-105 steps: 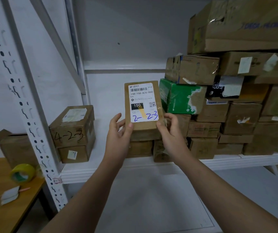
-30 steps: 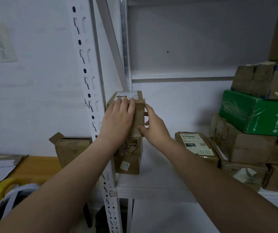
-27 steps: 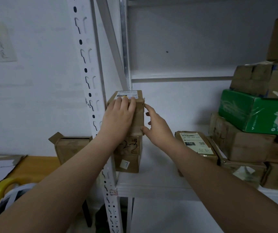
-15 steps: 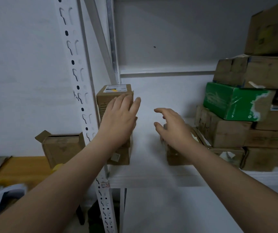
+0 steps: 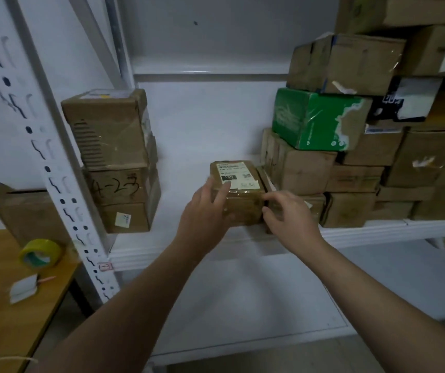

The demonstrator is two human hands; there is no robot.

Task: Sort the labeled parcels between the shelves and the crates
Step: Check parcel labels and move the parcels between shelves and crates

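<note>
A small brown parcel [image 5: 242, 200] with a white printed label lies flat on the white shelf [image 5: 183, 146], near its front edge. My left hand [image 5: 202, 216] grips its left front corner, fingers lying over the top. At the right front corner my right hand [image 5: 288, 219] pinches the parcel between thumb and forefinger. To the left stands a stack of three cartons: the top one [image 5: 108, 130] has a label on its lid, and the middle one [image 5: 120, 185] is marked 4-23.
A tall pile of cartons with a green box [image 5: 318, 119] fills the shelf's right side, close to the parcel. The white perforated upright [image 5: 54, 162] stands at left. Beyond it is a wooden table [image 5: 6, 319] with a yellow tape roll [image 5: 39, 253] and an open carton [image 5: 27, 214].
Both hands left the carton set on top of the left stack and moved right and down onto the small labeled parcel. The view swung right.
</note>
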